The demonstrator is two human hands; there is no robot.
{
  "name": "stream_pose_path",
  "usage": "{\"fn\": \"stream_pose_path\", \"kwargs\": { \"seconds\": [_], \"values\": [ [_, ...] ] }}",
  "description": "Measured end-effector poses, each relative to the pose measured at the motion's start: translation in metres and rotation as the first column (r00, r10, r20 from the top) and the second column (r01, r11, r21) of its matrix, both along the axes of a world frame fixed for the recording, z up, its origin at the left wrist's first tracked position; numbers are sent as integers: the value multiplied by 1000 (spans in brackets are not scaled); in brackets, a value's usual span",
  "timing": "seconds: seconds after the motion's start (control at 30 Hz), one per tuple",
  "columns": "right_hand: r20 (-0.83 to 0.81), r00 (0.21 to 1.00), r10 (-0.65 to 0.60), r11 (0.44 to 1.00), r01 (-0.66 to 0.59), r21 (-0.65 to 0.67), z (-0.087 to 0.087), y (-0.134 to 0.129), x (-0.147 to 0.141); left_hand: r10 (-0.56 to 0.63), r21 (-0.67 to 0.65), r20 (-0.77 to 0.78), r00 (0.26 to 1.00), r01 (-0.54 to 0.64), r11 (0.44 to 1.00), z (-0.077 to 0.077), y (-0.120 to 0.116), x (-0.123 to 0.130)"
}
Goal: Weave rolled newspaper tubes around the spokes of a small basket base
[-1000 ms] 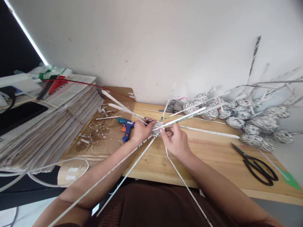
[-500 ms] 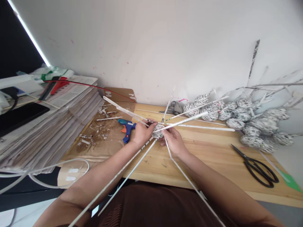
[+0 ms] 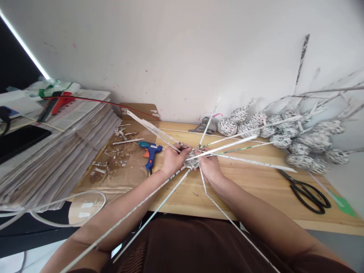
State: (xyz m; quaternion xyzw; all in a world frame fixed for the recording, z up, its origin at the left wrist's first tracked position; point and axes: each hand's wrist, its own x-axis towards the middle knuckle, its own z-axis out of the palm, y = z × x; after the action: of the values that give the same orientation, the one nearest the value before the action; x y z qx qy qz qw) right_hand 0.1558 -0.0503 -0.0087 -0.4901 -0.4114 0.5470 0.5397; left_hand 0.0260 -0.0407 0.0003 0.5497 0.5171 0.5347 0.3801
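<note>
Between my two hands is a small round woven piece of rolled newspaper (image 3: 191,161), with several long paper sticks radiating from it. My left hand (image 3: 174,159) grips its left side, thumb on top, fingers closed. On the right side, my right hand (image 3: 209,163) has its fingers closed at the base of the sticks. One thick white paper stick (image 3: 227,146) slants up to the right across the weave. Two other sticks run down past my left forearm, and a bent paper stick (image 3: 218,210) passes down across my right forearm.
A blue glue gun (image 3: 151,153) lies left of my hands, near paper scraps on cardboard (image 3: 113,182). Far left stands a tall newspaper stack (image 3: 71,140) with a dark phone (image 3: 25,140). Woven paper balls (image 3: 309,140) line the wall at right, with black scissors (image 3: 308,195) in front.
The sticks at the upper right have swung and fanned out, one now reaching over the scissors' tips. My right hand's fingers have moved up over the weave's edge. The view has shifted slightly.
</note>
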Motion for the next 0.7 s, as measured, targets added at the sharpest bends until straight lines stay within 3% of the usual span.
{"fn": "stream_pose_path", "kwargs": {
  "seconds": [0.17, 0.33, 0.47, 0.53, 0.6, 0.7],
  "values": [
    [1, 1000, 2, 1000, -2, 8, 0, 0, -1, -27, -121, 133, 991, 43, 992, 2, -1, 1],
    [24, 1000, -16, 999, 17, -39, 6, 9, 6, -101, -231, 309, 946, 177, 957, -2, 4, -2],
    [51, 996, -78, 996, 80, -39, 6, 25, 18, -201, -270, 358, 912, 307, 913, -1, 4, -10],
    [58, 994, -93, 994, 96, -57, 4, 31, 22, -297, -265, 315, 901, 384, 885, 0, -2, -12],
    [63, 993, -100, 991, 105, -83, 2, 34, 25, -341, -243, 194, 920, 381, 892, 2, -13, -13],
    [61, 995, -77, 991, 84, -106, 1, 36, 26, -273, -231, 46, 961, 277, 933, 6, -29, -9]
  ]
}}
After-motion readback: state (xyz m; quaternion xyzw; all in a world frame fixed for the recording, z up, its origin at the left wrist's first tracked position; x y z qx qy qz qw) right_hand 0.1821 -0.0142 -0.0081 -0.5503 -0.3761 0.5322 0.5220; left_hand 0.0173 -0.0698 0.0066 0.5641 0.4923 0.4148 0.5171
